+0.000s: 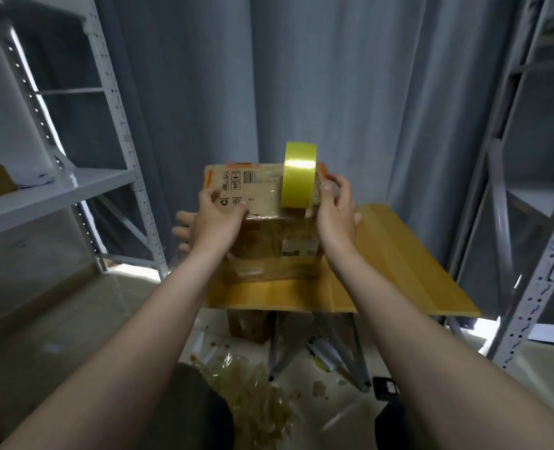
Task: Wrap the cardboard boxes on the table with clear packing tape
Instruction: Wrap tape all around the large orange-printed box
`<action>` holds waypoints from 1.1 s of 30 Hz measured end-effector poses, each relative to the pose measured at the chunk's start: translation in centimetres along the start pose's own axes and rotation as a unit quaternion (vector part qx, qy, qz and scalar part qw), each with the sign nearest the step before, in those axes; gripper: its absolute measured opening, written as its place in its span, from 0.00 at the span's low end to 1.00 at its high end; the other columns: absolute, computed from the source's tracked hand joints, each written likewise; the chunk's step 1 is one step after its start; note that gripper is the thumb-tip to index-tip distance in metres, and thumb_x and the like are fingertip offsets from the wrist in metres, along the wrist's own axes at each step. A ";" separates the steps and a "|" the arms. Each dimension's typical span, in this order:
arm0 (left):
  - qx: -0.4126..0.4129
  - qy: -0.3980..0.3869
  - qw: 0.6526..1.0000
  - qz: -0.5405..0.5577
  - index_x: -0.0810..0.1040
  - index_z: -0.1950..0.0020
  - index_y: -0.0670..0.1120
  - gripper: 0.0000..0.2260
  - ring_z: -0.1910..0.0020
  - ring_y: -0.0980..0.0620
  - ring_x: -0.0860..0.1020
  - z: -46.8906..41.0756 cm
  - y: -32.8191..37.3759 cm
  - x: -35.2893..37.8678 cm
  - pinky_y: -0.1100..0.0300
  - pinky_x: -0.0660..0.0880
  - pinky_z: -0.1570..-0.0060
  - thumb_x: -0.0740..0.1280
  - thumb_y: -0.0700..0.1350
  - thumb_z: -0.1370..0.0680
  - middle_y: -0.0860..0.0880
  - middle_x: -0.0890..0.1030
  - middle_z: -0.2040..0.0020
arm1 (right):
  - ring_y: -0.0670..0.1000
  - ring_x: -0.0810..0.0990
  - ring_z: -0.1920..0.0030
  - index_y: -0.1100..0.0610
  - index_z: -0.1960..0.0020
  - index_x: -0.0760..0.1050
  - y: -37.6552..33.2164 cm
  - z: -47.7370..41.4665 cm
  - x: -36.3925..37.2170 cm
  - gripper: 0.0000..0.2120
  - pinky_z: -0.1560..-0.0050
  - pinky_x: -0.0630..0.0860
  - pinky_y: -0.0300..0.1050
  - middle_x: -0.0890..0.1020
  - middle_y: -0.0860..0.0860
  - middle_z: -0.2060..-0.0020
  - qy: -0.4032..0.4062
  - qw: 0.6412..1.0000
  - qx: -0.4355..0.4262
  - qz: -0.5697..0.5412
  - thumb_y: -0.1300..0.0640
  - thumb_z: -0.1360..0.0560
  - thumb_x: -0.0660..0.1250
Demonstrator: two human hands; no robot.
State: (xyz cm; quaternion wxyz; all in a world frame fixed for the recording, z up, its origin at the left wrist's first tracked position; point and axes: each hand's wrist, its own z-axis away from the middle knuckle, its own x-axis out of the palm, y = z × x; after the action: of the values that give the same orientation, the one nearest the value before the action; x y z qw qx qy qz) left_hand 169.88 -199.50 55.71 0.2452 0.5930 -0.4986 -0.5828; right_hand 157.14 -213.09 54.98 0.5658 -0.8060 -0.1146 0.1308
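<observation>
Gripping the top box [256, 186] at frame centre, the left hand [217, 212] curls over its near-left edge and the right hand [334, 203] clasps its right end, just beside the upright tape roll [298, 175]. Glossy film already covers this box; the box beneath [269, 251] looks partly wrapped. The table [399, 261] has bare room to the right, and shelves [58, 190] crowd both frame sides.

Brown printed cardboard box [262, 190], glossy with clear film, sitting on yellow wooden desk [399, 271]. Left hand [217, 219] gripping its front-left top edge, right hand [335, 206] curled round the right edge. Yellow-tinted tape roll [298, 175] standing on edge on top, just beside right thumb.
</observation>
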 end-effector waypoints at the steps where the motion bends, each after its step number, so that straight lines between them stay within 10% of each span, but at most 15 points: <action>1: 0.010 0.003 1.000 -0.005 0.68 0.30 0.65 0.26 0.30 0.36 0.59 0.2 0.7 -0.2 0.37 0.63 0.27 0.70 0.64 0.26 0.43 0.62 0.30 | 0.56 0.59 0.25 0.34 0.29 0.69 -0.4 -0.1 -0.2 0.16 0.23 0.57 0.61 0.68 0.52 0.26 -0.016 1.000 -0.004 0.015 0.41 0.15 0.52; 12: 0.050 -0.021 0.996 -0.074 0.77 0.38 0.64 0.15 0.30 0.40 0.66 -2.4 1.9 0.9 0.41 0.66 0.30 0.66 0.65 0.23 0.50 0.67 0.40 | 0.57 0.56 0.26 0.43 0.34 0.76 -1.5 -4.1 1.2 0.21 0.29 0.54 0.55 0.61 0.49 0.25 -0.124 0.978 -0.058 0.157 0.34 0.16 0.52; 23: 0.208 0.033 0.943 -0.258 0.78 0.38 0.58 0.13 0.18 0.42 0.48 -4.5 4.3 4.8 0.30 0.44 0.26 0.56 0.52 0.16 0.47 0.60 0.19 | 0.58 0.61 0.31 0.47 0.39 0.73 0.9 -8.9 3.2 0.15 0.31 0.62 0.56 0.69 0.49 0.30 -0.112 0.970 -0.138 0.168 0.39 0.16 0.58; 33: 0.374 -0.027 0.886 -0.274 0.77 0.38 0.57 0.17 0.32 0.49 0.73 -7.8 3.1 6.2 0.36 0.55 0.28 0.63 0.65 0.20 0.55 0.80 0.36 | 0.58 0.66 0.33 0.47 0.37 0.75 3.1 -10.3 3.2 0.12 0.52 0.54 0.41 0.77 0.47 0.37 -0.110 0.966 -0.177 0.153 0.44 0.14 0.58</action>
State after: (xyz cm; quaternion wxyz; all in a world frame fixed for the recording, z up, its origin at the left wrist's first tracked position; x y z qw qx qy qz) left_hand 175.15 -208.43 57.17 -0.1781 0.7376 -0.5038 -0.4128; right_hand 163.81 -222.14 55.14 0.3709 -0.8821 -0.0723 0.2813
